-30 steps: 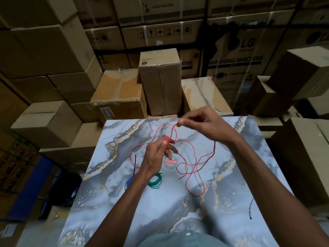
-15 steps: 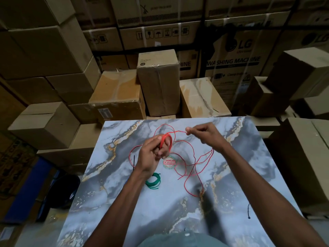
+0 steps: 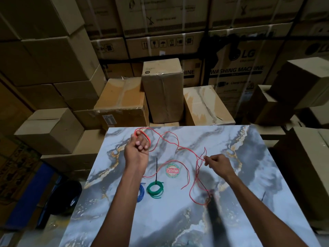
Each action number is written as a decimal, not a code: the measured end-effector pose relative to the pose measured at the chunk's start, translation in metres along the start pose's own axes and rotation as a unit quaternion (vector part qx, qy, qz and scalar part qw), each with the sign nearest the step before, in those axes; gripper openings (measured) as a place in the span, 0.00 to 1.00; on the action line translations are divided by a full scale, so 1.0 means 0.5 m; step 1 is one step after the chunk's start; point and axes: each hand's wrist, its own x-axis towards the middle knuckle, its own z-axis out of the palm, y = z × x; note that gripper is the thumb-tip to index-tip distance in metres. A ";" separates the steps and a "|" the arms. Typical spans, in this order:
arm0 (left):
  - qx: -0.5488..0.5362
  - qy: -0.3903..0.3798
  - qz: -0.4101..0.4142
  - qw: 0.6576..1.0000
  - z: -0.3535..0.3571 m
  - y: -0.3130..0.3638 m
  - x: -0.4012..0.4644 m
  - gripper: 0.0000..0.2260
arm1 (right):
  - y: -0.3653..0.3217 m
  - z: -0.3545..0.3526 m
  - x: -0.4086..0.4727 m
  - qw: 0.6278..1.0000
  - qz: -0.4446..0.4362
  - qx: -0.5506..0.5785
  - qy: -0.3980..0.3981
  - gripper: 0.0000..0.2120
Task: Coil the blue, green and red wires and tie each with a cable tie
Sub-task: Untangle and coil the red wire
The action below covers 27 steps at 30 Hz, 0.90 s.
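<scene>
Curled fingers of the left hand hold a small coil of the red wire wound around them, raised over the far left part of the marble-patterned table. Out to the right, the right hand pinches the same wire between thumb and fingertips, so that a slack length runs between the two hands and sags in bends above the tabletop. Beyond the right hand's pinch, the rest of the red wire lies loose on the table in wide loops, reaching toward the near right side. A round sticker with red lettering sits on the table between the hands, inside one of those loops. Nearer the person, the green wire lies coiled flat on the table, with a black cable tie standing out from it toward the far edge. Just to its left, the blue wire lies coiled too, partly hidden behind the left forearm. Stacked cardboard boxes surround the table on all far sides
</scene>
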 end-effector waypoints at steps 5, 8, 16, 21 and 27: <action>0.092 -0.027 -0.037 0.995 0.028 -0.046 -0.014 0.13 | -0.118 0.006 -0.004 0.980 -0.183 -0.026 0.077 0.16; 0.153 -0.043 -0.074 0.985 0.043 -0.070 -0.028 0.13 | -0.200 0.012 -0.024 0.957 -0.290 0.012 0.008 0.25; 0.145 -0.062 -0.129 0.979 0.054 -0.066 -0.041 0.13 | -0.238 0.043 -0.048 0.954 -0.282 0.037 -0.094 0.11; 0.063 -0.036 -0.126 0.989 0.046 -0.048 -0.027 0.14 | -0.203 0.051 -0.062 0.952 -0.242 0.126 -0.139 0.19; -0.046 -0.007 -0.105 0.993 0.030 -0.031 -0.008 0.13 | -0.165 0.045 -0.084 0.940 -0.141 0.264 -0.162 0.17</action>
